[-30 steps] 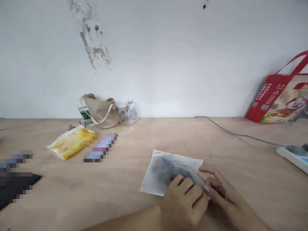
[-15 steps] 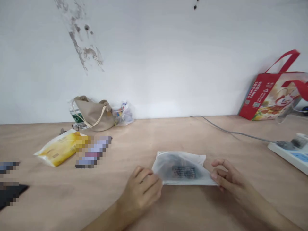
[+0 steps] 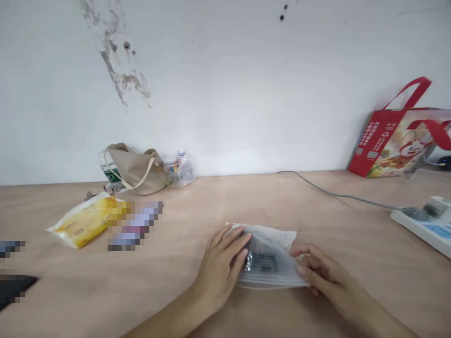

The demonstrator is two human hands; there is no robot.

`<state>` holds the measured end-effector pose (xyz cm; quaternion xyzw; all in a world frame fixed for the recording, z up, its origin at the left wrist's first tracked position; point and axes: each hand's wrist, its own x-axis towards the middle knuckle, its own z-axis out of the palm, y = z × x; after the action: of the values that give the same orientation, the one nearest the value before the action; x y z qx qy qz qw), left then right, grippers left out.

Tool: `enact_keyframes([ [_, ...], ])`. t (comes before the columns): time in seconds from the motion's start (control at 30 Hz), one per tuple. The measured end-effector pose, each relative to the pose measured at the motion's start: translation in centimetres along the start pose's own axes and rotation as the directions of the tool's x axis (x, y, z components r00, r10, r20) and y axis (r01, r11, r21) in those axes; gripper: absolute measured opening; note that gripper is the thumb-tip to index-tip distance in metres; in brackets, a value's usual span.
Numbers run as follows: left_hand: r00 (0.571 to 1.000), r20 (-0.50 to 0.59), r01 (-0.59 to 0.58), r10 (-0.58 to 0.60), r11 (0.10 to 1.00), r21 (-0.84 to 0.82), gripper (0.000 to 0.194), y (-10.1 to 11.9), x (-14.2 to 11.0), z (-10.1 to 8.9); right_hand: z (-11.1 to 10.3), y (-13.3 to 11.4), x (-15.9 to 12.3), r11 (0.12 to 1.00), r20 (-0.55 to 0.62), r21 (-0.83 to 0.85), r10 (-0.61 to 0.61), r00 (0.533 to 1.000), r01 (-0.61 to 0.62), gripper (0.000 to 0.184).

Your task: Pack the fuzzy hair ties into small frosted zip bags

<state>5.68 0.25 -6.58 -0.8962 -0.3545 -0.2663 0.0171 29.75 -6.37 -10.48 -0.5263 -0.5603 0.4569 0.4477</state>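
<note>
Translucent plastic pouch (image 3: 271, 277) lying flat on plywood table (image 3: 197, 211), lower centre of frame, dark labelled object (image 3: 262, 260) inside. Left hand (image 3: 220, 267) spread palm down, fingers pressing on pouch's left end. Right hand (image 3: 324, 270) curled at pouch's right end, fingers against its edge (thumb hidden, so pinch cannot be told). Upper left, against wall: beige shoulder bag (image 3: 132, 171), crumpled clear plastic bag (image 3: 179, 171) just beside it. Below them, yellow packet (image 3: 82, 223). Far right: red gift bag (image 3: 387, 141), white power strip (image 3: 423, 225), grey cable (image 3: 334, 190) trailing along table.
</note>
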Motion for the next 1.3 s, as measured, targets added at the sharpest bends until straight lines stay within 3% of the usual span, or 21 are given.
enact_keyframes([
  [0.07,0.999,0.039,-0.014,0.015,1.000,-0.016,0.040,0.1,0.4,-0.2,0.3,-0.1,0.0,1.000,-0.007,-0.005,-0.012,1.000,0.012,0.029],
  [0.17,0.960,0.143,-0.236,0.241,0.970,-0.057,0.074,0.4,0.3,-0.9,0.3,-0.2,0.1,0.996,-0.054,-0.078,-0.052,0.997,0.047,0.025],
  [0.2,0.944,0.135,-0.294,0.300,0.954,-0.065,0.071,0.4,0.2,-1.0,0.2,-0.4,0.0,0.987,-0.087,-0.143,-0.085,0.993,0.072,0.023],
  [0.27,0.933,0.030,-0.356,0.358,0.932,-0.069,0.043,0.5,0.2,-1.1,0.0,-0.9,-0.3,0.929,-0.152,-0.335,-0.216,0.964,0.155,0.019],
  [0.33,0.917,-0.124,-0.390,0.379,0.918,-0.076,0.023,0.6,0.5,-1.1,0.0,-1.7,-0.9,0.778,-0.147,-0.551,-0.446,0.883,0.301,0.015],
  [0.43,0.871,-0.303,-0.419,0.388,0.907,-0.044,0.018,1.1,1.3,-1.2,1.2,-3.0,-1.8,0.393,0.123,-0.729,-0.731,0.672,0.561,0.017],
  [0.5,0.840,-0.372,-0.424,0.396,0.906,0.005,0.016,1.7,1.9,-1.4,2.9,-3.1,-1.9,0.131,0.312,-0.760,-0.786,0.534,0.636,0.022],
  [0.57,0.829,-0.393,-0.414,0.397,0.909,0.046,0.016,2.3,2.6,-1.7,4.8,-2.5,-1.5,-0.042,0.364,-0.811,-0.817,0.448,0.584,0.027],
  [0.67,0.837,-0.405,-0.374,0.368,0.925,0.068,0.017,2.7,3.6,-2.2,7.1,-0.9,-0.6,-0.059,0.273,-0.879,-0.876,0.397,0.474,0.030],
  [0.8,0.835,-0.458,-0.343,0.306,0.939,0.002,0.017,2.8,4.7,-2.3,7.8,0.5,-0.4,-0.069,0.297,-0.880,-0.852,0.431,0.470,0.029],
  [0.9,0.847,-0.516,-0.273,0.127,0.937,-0.217,0.017,3.4,5.2,-1.8,7.9,1.2,-0.6,-0.061,0.305,-0.873,-0.843,0.444,0.484,0.027],
  [1.0,0.851,-0.524,-0.220,-0.044,0.876,-0.430,0.016,4.4,5.7,-1.0,8.8,2.4,-0.4,-0.114,0.353,-0.851,-0.846,0.399,0.512,0.024],
  [1.1,0.844,-0.525,-0.208,-0.111,0.835,-0.510,0.018,5.1,6.2,-0.4,9.9,3.8,-0.1,-0.148,0.360,-0.847,-0.867,0.346,0.511,0.023],
  [1.2,0.878,-0.461,-0.168,-0.131,0.816,-0.553,0.017,5.1,6.4,-0.1,10.3,4.2,0.1,-0.123,0.321,-0.863,-0.882,0.345,0.490,0.021],
  [1.3,0.928,-0.358,-0.123,-0.104,0.821,-0.558,0.016,4.3,5.8,-0.5,9.4,2.4,-0.3,-0.070,0.286,-0.867,-0.881,0.377,0.493,0.019],
])
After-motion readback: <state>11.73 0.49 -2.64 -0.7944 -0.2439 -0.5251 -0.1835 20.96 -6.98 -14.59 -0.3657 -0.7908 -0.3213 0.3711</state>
